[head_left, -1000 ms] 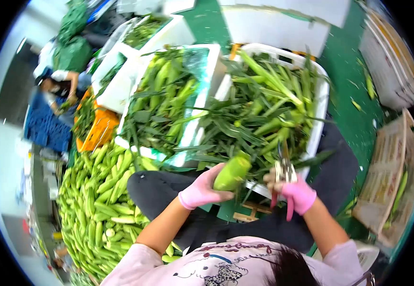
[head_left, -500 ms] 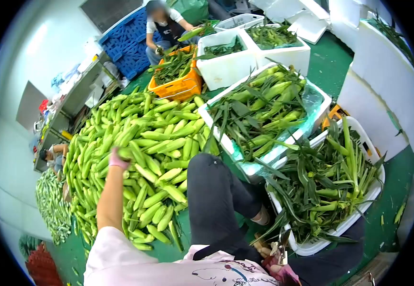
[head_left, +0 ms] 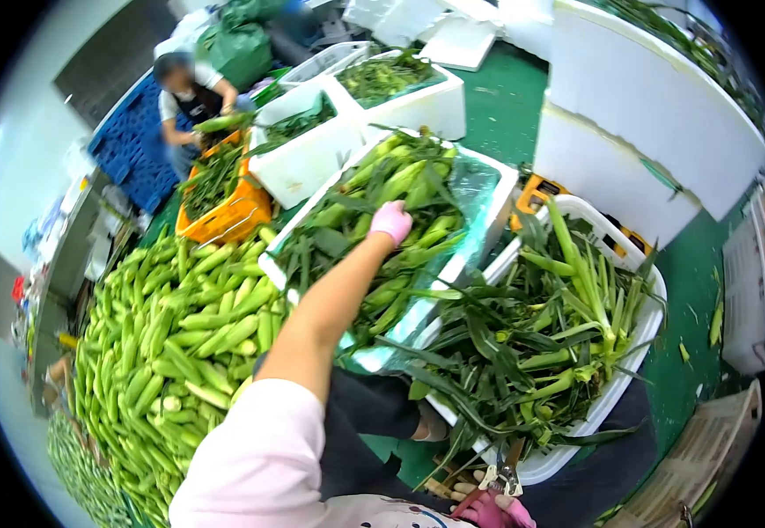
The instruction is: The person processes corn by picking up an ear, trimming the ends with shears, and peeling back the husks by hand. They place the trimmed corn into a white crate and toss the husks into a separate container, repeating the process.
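Observation:
My left hand point(head_left: 391, 222), in a pink glove, reaches into a white foam box point(head_left: 499, 189) lined with thin green plastic. Its fingers curl down onto an ear of corn point(head_left: 402, 183) in green husk, and the fingertips are partly hidden. Low in the view, my right hand point(head_left: 495, 510), also in a pink glove, holds pruning shears point(head_left: 506, 475) with their blades pointing up. Beside the shears stands a white basket point(head_left: 657, 321) heaped with stripped leaves and stalks point(head_left: 567, 317).
A large pile of trimmed corn point(head_left: 171, 352) covers the floor at left. Behind it are an orange crate point(head_left: 246, 216) and more white foam boxes point(head_left: 303, 163). A co-worker point(head_left: 198, 106) handles corn beyond the crate. Tall foam boards point(head_left: 611, 167) stand at right.
My left hand has moved from the corn pile at left, where it held an ear, across to the corn in the foam box. The view has swung to the right.

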`<state>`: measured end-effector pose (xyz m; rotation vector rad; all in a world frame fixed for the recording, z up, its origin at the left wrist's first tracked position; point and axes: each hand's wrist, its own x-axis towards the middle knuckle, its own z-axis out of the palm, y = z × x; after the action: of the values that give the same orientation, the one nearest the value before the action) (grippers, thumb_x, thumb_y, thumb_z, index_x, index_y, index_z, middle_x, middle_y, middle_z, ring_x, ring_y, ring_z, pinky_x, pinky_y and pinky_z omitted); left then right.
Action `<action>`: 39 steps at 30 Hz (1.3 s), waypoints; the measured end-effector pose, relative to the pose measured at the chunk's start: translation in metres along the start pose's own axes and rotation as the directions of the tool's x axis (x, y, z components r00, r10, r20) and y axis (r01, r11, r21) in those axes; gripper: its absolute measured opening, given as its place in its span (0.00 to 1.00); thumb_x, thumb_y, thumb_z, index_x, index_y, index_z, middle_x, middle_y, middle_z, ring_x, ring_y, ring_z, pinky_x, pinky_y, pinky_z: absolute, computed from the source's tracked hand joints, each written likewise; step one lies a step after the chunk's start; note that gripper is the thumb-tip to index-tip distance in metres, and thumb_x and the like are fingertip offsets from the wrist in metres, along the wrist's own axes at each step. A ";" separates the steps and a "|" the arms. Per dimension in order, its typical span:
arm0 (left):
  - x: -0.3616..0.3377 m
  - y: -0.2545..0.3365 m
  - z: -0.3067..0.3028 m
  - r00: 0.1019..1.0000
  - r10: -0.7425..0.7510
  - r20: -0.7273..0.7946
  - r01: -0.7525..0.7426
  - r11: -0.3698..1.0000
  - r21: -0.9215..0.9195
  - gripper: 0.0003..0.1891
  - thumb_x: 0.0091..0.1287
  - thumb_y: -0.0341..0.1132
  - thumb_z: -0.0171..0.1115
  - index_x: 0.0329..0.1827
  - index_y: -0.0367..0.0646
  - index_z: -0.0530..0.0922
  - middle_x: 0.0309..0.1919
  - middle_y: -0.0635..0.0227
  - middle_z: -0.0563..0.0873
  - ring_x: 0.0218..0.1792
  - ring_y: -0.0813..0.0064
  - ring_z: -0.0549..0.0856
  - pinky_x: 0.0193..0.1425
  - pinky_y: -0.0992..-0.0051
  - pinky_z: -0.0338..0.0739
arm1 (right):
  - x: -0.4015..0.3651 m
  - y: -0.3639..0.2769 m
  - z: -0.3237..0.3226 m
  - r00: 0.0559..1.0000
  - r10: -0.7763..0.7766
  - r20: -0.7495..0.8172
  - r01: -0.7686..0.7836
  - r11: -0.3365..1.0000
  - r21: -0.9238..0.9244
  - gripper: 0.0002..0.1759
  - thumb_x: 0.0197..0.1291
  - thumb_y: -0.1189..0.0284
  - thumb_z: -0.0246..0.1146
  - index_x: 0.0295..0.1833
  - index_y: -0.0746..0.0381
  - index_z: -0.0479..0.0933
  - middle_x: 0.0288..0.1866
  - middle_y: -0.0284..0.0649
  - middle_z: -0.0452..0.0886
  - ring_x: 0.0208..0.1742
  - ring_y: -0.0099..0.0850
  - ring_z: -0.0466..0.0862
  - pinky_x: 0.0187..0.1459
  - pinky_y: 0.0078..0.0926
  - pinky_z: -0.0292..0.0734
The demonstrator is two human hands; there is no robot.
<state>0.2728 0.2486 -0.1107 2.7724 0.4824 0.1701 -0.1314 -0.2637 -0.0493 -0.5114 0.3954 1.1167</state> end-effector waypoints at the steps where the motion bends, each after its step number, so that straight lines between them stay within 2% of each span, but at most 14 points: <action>1: -0.011 0.041 0.005 0.992 -0.103 -0.079 0.116 0.976 0.186 0.25 0.67 0.40 0.61 0.67 0.45 0.77 0.54 0.58 0.85 0.56 0.60 0.84 0.60 0.60 0.79 | 0.001 -0.001 -0.002 1.000 0.000 -0.005 0.001 1.000 0.017 0.52 0.54 0.66 0.70 0.82 0.60 0.52 0.72 0.59 0.69 0.72 0.54 0.72 0.73 0.56 0.65; 4: 0.000 0.069 0.019 0.951 -0.252 -0.178 0.301 0.883 0.360 0.43 0.59 0.53 0.71 0.76 0.47 0.66 0.58 0.58 0.83 0.62 0.55 0.81 0.58 0.60 0.80 | 0.001 -0.002 -0.009 1.000 -0.004 0.000 0.004 0.999 0.047 0.51 0.55 0.67 0.70 0.82 0.61 0.52 0.71 0.58 0.71 0.71 0.53 0.73 0.73 0.56 0.66; 8: 0.020 0.035 -0.025 0.895 -0.145 0.422 0.310 0.883 -0.353 0.38 0.63 0.58 0.66 0.67 0.36 0.74 0.56 0.53 0.86 0.52 0.60 0.87 0.57 0.61 0.82 | 0.003 -0.003 -0.015 0.998 -0.008 0.058 0.004 0.997 0.083 0.49 0.56 0.68 0.69 0.81 0.61 0.53 0.69 0.57 0.72 0.69 0.53 0.75 0.72 0.55 0.67; 10: -0.051 0.065 -0.090 0.671 0.068 0.738 0.712 0.218 -0.668 0.39 0.65 0.56 0.65 0.72 0.37 0.70 0.55 0.52 0.85 0.55 0.57 0.86 0.58 0.57 0.82 | 0.007 -0.006 -0.016 0.993 -0.005 0.121 -0.007 0.995 0.101 0.49 0.57 0.68 0.69 0.81 0.61 0.53 0.68 0.57 0.73 0.68 0.53 0.76 0.72 0.55 0.67; 12: -0.131 0.049 -0.109 0.816 0.249 0.522 0.517 0.089 -0.851 0.39 0.67 0.57 0.63 0.74 0.39 0.67 0.59 0.51 0.83 0.57 0.58 0.85 0.61 0.56 0.83 | 0.010 -0.004 -0.017 0.986 0.003 0.165 -0.010 0.999 0.041 0.48 0.57 0.69 0.68 0.81 0.62 0.53 0.68 0.56 0.74 0.66 0.52 0.77 0.71 0.55 0.68; 14: -0.225 0.083 -0.144 0.763 0.458 0.455 0.515 -0.007 -0.857 0.39 0.71 0.56 0.61 0.76 0.39 0.65 0.61 0.54 0.82 0.57 0.60 0.85 0.64 0.57 0.82 | 0.015 -0.001 -0.019 0.990 -0.012 0.137 0.045 0.970 -0.238 0.44 0.60 0.71 0.69 0.79 0.65 0.56 0.63 0.51 0.77 0.61 0.44 0.81 0.68 0.45 0.73; 16: -0.288 0.091 -0.139 0.824 0.246 0.510 0.549 -0.129 -0.825 0.35 0.68 0.49 0.61 0.73 0.36 0.69 0.62 0.51 0.83 0.57 0.52 0.86 0.64 0.54 0.80 | 0.009 -0.015 -0.007 0.988 -0.062 0.142 0.100 0.955 -0.280 0.46 0.53 0.73 0.71 0.78 0.63 0.59 0.61 0.44 0.79 0.63 0.33 0.78 0.66 0.37 0.73; 19: -0.339 0.111 -0.122 0.728 0.358 0.585 0.577 0.141 -0.805 0.35 0.68 0.54 0.59 0.70 0.35 0.73 0.59 0.48 0.84 0.58 0.47 0.85 0.64 0.51 0.79 | 0.001 -0.059 0.021 0.940 -0.304 0.154 0.327 0.676 -0.661 0.48 0.53 0.66 0.72 0.78 0.63 0.58 0.58 0.41 0.77 0.59 0.31 0.76 0.63 0.34 0.73; 20: -0.349 0.124 -0.122 0.618 0.339 0.709 0.769 -0.076 -0.634 0.35 0.68 0.57 0.55 0.67 0.35 0.75 0.55 0.49 0.85 0.53 0.48 0.86 0.57 0.53 0.82 | -0.003 -0.078 0.033 0.925 -0.357 0.132 0.332 0.586 -0.739 0.48 0.53 0.65 0.71 0.78 0.64 0.58 0.56 0.41 0.77 0.57 0.31 0.77 0.62 0.34 0.73; 23: -0.365 0.149 -0.107 0.464 0.538 0.704 0.881 -0.200 -0.428 0.40 0.71 0.69 0.48 0.68 0.41 0.75 0.52 0.56 0.85 0.46 0.57 0.86 0.49 0.59 0.83 | -0.014 -0.125 0.051 0.917 -0.382 0.117 0.256 0.338 -0.905 0.46 0.55 0.66 0.70 0.76 0.66 0.57 0.53 0.44 0.77 0.53 0.31 0.80 0.57 0.35 0.77; 26: -0.371 0.161 -0.104 0.331 0.582 0.743 0.921 -0.030 -0.388 0.43 0.68 0.73 0.50 0.68 0.43 0.74 0.53 0.58 0.83 0.44 0.62 0.85 0.43 0.63 0.82 | -0.031 -0.163 0.078 0.965 -0.262 0.023 0.096 0.270 -0.958 0.46 0.57 0.67 0.68 0.76 0.70 0.54 0.47 0.50 0.80 0.30 0.35 0.85 0.42 0.35 0.83; 29: -0.382 0.148 -0.101 0.474 0.636 0.609 0.612 0.260 -0.747 0.47 0.63 0.66 0.68 0.75 0.40 0.65 0.56 0.62 0.82 0.50 0.68 0.84 0.52 0.67 0.82 | -0.038 -0.166 0.062 0.959 -0.264 0.099 0.139 0.140 -0.980 0.48 0.57 0.64 0.68 0.75 0.76 0.53 0.41 0.53 0.82 0.14 0.38 0.83 0.34 0.34 0.85; 33: -0.393 0.184 -0.119 0.636 0.478 0.605 0.309 0.561 -0.768 0.42 0.52 0.25 0.75 0.73 0.38 0.67 0.54 0.68 0.82 0.50 0.77 0.82 0.54 0.74 0.79 | -0.041 -0.164 0.041 0.922 -0.276 0.271 0.244 -0.127 -0.961 0.50 0.50 0.64 0.70 0.74 0.76 0.57 0.38 0.53 0.84 0.23 0.45 0.87 0.47 0.35 0.84; 39: -0.395 0.174 -0.131 0.366 0.517 0.774 0.358 0.689 -0.630 0.40 0.51 0.27 0.75 0.70 0.36 0.68 0.51 0.69 0.83 0.51 0.77 0.81 0.58 0.74 0.77 | -0.037 -0.168 0.037 0.832 -0.257 0.491 0.314 -0.512 -0.800 0.42 0.42 0.67 0.72 0.67 0.65 0.70 0.54 0.54 0.80 0.57 0.52 0.82 0.56 0.44 0.80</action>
<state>-0.0652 -0.0054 0.0458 1.6004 -0.1004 -0.9921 0.0099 -0.3284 0.0327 -2.1133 -1.0823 0.4682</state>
